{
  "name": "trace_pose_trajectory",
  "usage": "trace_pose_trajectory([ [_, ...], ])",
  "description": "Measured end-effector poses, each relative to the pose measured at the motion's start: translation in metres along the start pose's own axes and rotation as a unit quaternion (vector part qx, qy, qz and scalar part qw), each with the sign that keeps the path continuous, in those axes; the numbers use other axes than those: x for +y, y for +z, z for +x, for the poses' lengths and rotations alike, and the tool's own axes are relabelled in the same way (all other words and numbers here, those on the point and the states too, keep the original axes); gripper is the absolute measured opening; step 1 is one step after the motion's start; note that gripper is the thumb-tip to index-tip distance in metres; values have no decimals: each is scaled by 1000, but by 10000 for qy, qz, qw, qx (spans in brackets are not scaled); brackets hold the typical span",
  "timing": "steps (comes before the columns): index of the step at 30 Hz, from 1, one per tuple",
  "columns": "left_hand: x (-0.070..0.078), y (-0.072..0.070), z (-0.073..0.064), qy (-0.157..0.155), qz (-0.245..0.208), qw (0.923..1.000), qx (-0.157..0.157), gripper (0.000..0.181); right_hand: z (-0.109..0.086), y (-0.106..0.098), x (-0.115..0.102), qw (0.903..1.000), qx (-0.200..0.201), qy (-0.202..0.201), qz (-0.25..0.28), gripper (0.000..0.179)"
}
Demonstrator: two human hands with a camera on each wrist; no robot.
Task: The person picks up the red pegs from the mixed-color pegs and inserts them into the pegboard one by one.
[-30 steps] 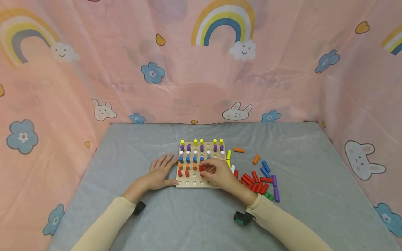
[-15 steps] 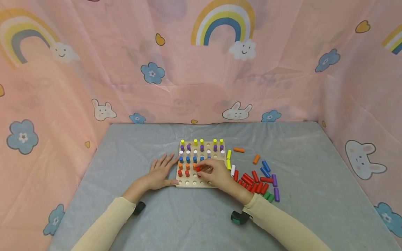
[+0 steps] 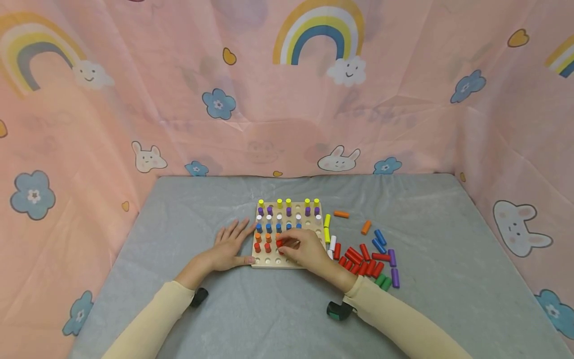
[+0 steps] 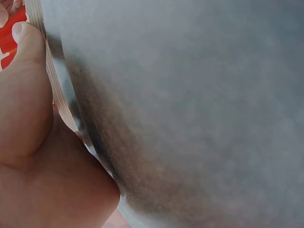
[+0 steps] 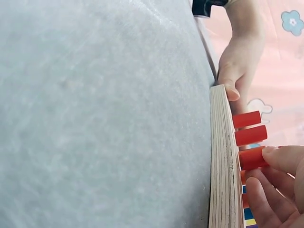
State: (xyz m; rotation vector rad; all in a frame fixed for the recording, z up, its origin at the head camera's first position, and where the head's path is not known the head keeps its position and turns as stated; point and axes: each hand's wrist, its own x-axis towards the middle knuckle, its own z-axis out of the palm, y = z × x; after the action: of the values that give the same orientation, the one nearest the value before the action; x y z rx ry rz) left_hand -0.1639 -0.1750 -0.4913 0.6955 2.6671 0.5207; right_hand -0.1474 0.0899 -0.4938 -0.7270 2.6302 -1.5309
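Red peg [image 5: 251, 159], smooth cylinder (evenly coloured), pinched by right hand [image 3: 308, 250], left hand [image 3: 227, 252] spread

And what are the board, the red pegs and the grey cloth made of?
Board: probably plywood, pale and bare-looking, since its edge shows thin stripy layers. Red pegs: maybe painted wood or plastic; they're smooth and evenly red, so I can't tell which. Grey cloth: soft-looking fabric, perhaps velvety, with a fuzzy-looking surface.
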Motion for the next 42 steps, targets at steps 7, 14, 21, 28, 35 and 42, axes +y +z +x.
trace_pose_trajectory([
  [7,0,-1,-1,53,-37,10000,6,98,1,1,0,9999,87,-114,-61,22],
  [14,3,-2,-1,-7,22,10000,-9,95,1,5,1,9997,134,-173,-60,24],
  [21,3,-2,-2,-18,26,10000,-22,95,1,7,-1,9997,163,-106,-116,24],
  [28,-1,0,-1,84,-126,9999,35,98,1,6,-2,9998,143,-135,-106,22],
  [35,-6,5,1,77,-160,9998,76,101,0,6,-2,9999,102,-105,-35,20],
  [42,-11,10,4,75,-132,9998,133,99,-1,9,-2,9996,239,51,-161,21],
])
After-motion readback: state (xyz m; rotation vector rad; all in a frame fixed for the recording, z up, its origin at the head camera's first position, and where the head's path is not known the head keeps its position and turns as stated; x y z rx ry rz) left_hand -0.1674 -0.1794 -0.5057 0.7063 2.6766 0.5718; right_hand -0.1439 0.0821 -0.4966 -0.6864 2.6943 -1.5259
